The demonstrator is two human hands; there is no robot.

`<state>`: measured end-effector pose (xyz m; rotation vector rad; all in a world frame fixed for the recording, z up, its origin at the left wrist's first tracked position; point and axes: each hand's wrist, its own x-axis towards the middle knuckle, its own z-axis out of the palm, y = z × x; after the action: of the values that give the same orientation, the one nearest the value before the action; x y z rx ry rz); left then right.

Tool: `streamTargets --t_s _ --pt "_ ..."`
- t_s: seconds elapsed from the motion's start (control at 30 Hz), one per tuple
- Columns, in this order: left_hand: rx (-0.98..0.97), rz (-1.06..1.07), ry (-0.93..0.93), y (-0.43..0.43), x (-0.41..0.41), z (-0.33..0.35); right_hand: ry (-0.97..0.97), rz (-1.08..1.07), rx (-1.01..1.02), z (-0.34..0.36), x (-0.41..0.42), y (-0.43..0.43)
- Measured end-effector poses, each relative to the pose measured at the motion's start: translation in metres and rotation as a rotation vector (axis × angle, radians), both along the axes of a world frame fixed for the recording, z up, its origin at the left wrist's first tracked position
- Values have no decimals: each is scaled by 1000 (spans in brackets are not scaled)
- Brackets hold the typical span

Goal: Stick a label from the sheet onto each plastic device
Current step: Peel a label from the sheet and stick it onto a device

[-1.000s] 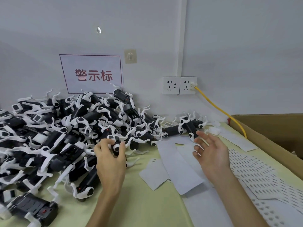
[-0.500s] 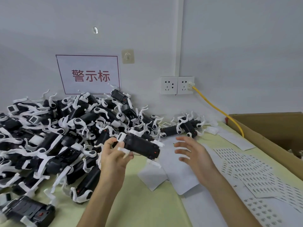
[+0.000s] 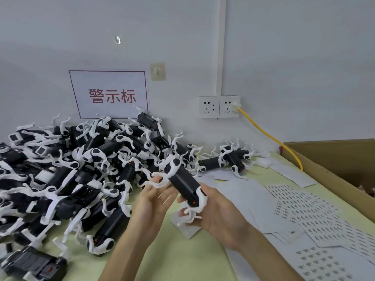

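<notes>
- We are watching one black plastic device (image 3: 182,184) with white legs being held in the air above the yellow-green surface (image 3: 182,260). It is tilting, with its upper end pointing toward the wall.
- The right hand (image 3: 217,213) is carrying the device's lower end. Its grip is curling round the body there, and white legs are sticking out below the fingers.
- The left hand (image 3: 156,201) is turning its palm toward us just beside the device. Its grip is spread, with straight fingertips touching the white legs at the upper end.
- A pile of devices (image 3: 81,169) of the same kind is covering the left side of the surface, up against the wall.
- Label sheets (image 3: 304,211) are lying flat and overlapping to the right, apart from both hands.
- Blank white sheets (image 3: 243,195) are lying between the hands and the label sheets.
- A cardboard box (image 3: 334,159) is standing along the right edge, and a yellow cable (image 3: 269,136) is running down toward it from a wall socket (image 3: 229,107).
- A sign (image 3: 109,95) with red characters is hanging above the pile.
</notes>
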<state>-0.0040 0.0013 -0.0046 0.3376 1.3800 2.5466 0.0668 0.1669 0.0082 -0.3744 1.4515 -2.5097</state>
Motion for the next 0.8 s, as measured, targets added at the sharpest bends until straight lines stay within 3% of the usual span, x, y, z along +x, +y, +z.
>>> streamTargets --t_s 0.07,0.17,0.27,0.47,0.8 --pt "-177 -43 3 -1 1 -4 73 -98 48 -1 -1 0" --pt "-351 -204 219 -1 8 1 146 -270 150 -4 -4 -3" --pt "-284 -264 312 5 16 2 231 -380 278 -4 -3 -3" --pt "-242 -63 99 14 21 -3 332 -399 449 -9 0 -9" --pt "-312 -23 249 20 22 -3 274 -555 525 -13 -4 -8"
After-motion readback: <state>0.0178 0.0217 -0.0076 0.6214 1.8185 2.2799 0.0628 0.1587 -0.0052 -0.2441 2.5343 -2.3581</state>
